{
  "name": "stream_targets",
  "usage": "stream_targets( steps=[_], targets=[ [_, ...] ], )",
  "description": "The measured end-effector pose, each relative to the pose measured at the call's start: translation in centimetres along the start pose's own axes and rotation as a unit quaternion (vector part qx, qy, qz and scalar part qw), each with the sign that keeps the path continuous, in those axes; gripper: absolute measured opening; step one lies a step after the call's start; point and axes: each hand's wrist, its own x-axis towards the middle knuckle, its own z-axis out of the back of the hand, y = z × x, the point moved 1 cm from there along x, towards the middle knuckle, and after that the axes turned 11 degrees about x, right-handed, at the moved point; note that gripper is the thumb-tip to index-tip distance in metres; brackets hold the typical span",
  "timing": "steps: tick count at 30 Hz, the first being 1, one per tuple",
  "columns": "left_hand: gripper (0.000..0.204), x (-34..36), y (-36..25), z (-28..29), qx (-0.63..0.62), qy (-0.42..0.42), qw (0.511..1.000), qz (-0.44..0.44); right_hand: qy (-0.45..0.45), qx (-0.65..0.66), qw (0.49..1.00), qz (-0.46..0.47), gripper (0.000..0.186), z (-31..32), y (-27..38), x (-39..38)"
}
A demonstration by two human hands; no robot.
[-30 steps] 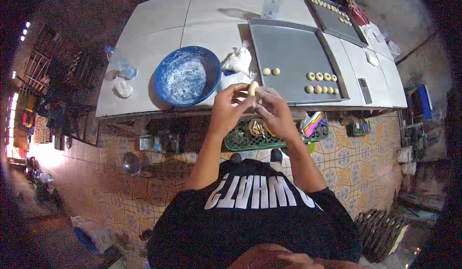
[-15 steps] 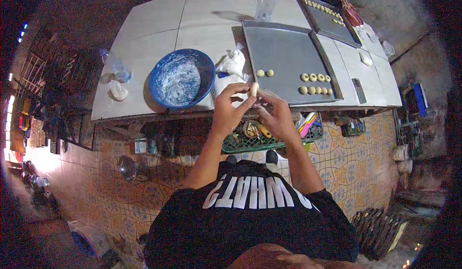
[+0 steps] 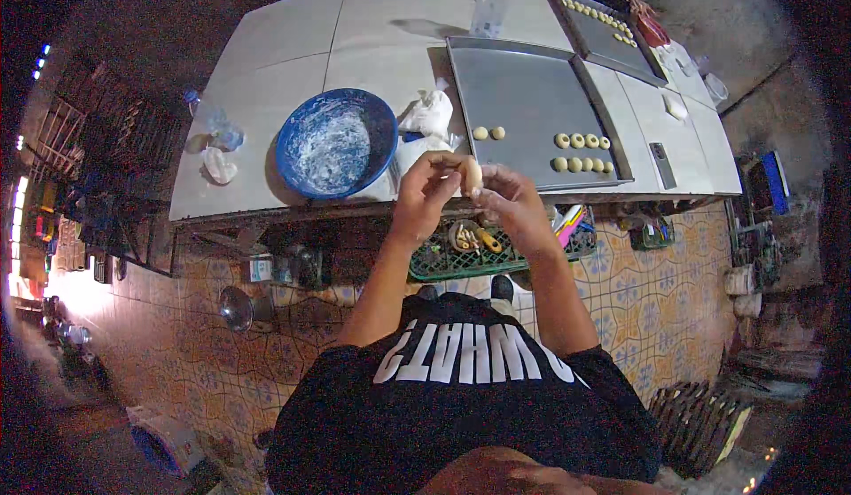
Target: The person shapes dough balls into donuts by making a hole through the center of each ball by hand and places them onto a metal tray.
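Note:
Between my two hands, over the table's near edge, is a piece of pale dough (image 3: 472,176). My left hand (image 3: 424,195) pinches it from the left, while the fingers of my right hand (image 3: 512,202) close on its right side. Just beyond lies a grey metal baking tray (image 3: 523,78). Two dough balls (image 3: 489,132) sit at its near left, and several ring-shaped and round dough pieces (image 3: 581,153) stand in two rows at its near right. Left of my hands stands a blue basin (image 3: 335,144) dusted inside with white flour.
White bags (image 3: 428,116) lie between basin and tray. A clear plastic container (image 3: 493,7) stands behind the tray. A second tray (image 3: 612,47) with dough pieces lies far right, another person's hand (image 3: 640,3) beside it. Under the table edge hangs a green crate (image 3: 434,263) with tools.
The dough piece has turned a little between my fingers, and my right hand has shifted slightly in around it. On the far tray, more dough pieces show near the other person's hand.

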Motion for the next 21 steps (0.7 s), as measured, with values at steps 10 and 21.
stream_targets(
  steps=[10, 21],
  targets=[
    [0.029, 0.1, -1.4, 0.4, 0.134, 0.079, 0.988, 0.004, -0.005, 0.004, 0.999, -0.048, 0.028, -1.0, 1.3, -0.3],
    [0.023, 0.4, 0.2, 1.4, 0.108, 0.085, 0.99, 0.016, -0.004, -0.03, 0.999, -0.021, 0.021, -0.8, 1.2, 0.1]
  ],
)
